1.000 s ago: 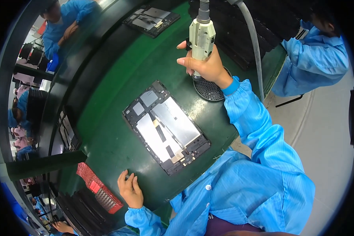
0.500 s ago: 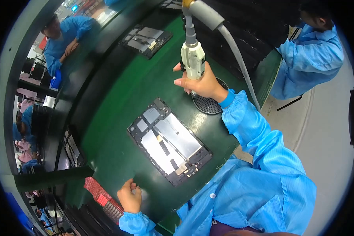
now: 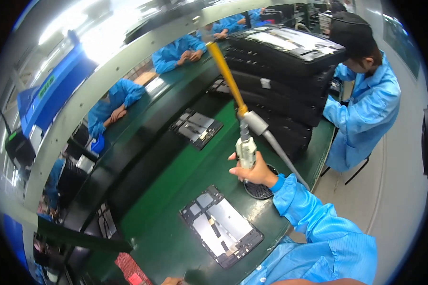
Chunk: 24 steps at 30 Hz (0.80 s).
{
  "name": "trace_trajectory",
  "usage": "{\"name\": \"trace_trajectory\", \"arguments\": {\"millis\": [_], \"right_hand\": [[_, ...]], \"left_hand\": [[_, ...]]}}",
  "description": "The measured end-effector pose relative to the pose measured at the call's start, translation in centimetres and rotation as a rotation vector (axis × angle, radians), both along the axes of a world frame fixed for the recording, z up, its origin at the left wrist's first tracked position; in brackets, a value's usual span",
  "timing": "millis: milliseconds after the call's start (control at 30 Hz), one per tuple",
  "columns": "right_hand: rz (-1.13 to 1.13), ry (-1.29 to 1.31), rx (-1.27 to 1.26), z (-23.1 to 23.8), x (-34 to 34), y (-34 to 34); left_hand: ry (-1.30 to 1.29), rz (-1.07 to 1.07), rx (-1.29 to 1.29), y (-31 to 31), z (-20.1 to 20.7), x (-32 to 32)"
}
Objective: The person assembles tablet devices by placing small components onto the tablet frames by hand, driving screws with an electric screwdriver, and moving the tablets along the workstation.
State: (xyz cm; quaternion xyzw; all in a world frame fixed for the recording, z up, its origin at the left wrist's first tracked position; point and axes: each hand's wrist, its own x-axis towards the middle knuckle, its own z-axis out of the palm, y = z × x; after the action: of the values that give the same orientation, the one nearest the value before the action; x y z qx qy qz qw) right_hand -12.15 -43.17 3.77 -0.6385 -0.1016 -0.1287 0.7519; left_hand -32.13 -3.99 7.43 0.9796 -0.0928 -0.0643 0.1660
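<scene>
My right hand (image 3: 258, 172) is closed around the pale body of a powered screwdriver (image 3: 246, 151), which hangs upright from a yellow and grey hose. Its tip, hidden behind my fingers, is over or beside a round black perforated dish (image 3: 257, 191). Nearer to me lies an opened tablet (image 3: 222, 227), showing silver battery panels, a dark frame and ribbon cables; neither hand touches it. Only a sliver of my left hand (image 3: 171, 281) shows at the lower edge, its fingers cut off from sight, close to a red bubble-wrap strip (image 3: 128, 268).
A tall stack of black trays (image 3: 285, 90) rises at the back right, with opened tablet parts on top. Another opened tablet (image 3: 196, 127) lies farther along the green bench (image 3: 152, 204). One co-worker (image 3: 366, 109) sits at the right; others sit across the bench.
The view has tipped upward, so the bench sits lower in the picture and the tray stack shows. My left hand has mostly left the picture. My right hand still grips the screwdriver by the dish.
</scene>
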Motion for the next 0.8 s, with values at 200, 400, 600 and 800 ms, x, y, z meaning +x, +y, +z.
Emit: {"name": "trace_trajectory", "arguments": {"millis": [200, 400, 600, 800], "right_hand": [[-0.047, 0.006, -0.006, -0.1, 1.3, 0.7], [-0.149, -0.029, -0.043, 0.5, 1.1, -0.6], [-0.123, -0.052, -0.031, 0.0, 1.1, 1.0], [-0.168, -0.071, -0.053, 0.5, -0.1, -1.5]], "left_hand": [[0.540, 0.690, -0.656, 6.1, -3.6, -19.7], [0.625, 1.191, -0.819, 7.5, -19.7, -35.6], [0.158, 1.440, -0.560, 11.6, -25.8, -38.4], [0.573, 0.992, -0.656, 3.1, -4.9, -20.2]]}}
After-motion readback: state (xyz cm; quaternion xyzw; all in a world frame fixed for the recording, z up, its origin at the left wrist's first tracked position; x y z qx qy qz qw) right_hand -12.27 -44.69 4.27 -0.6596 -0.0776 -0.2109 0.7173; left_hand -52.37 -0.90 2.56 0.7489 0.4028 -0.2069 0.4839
